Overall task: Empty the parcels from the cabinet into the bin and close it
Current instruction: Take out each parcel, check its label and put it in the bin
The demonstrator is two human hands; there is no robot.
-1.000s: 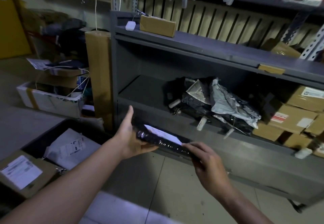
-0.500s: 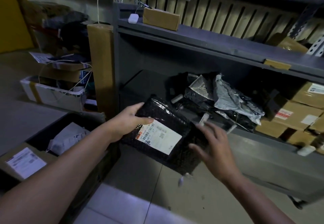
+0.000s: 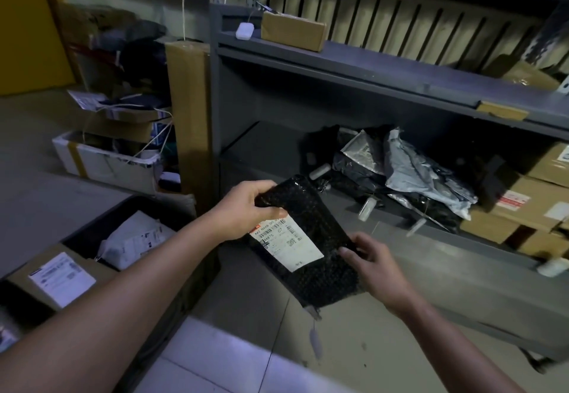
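Both hands hold 1 black bubble-wrap parcel [image 3: 311, 240] with white label, left hand [image 3: 243, 212] gripping its top corner, right hand [image 3: 374, 265] pinching the lower right edge, in front of the grey cabinet [image 3: 400, 67], bin [image 3: 89, 232] low left, probably open, remaining parcels [image 3: 397, 174] on the lower shelf.

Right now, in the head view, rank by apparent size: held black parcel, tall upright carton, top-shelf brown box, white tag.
1. black parcel and tall carton: they look similar; the parcel is nearer the camera, so I leave them unranked.
2. brown box
3. white tag
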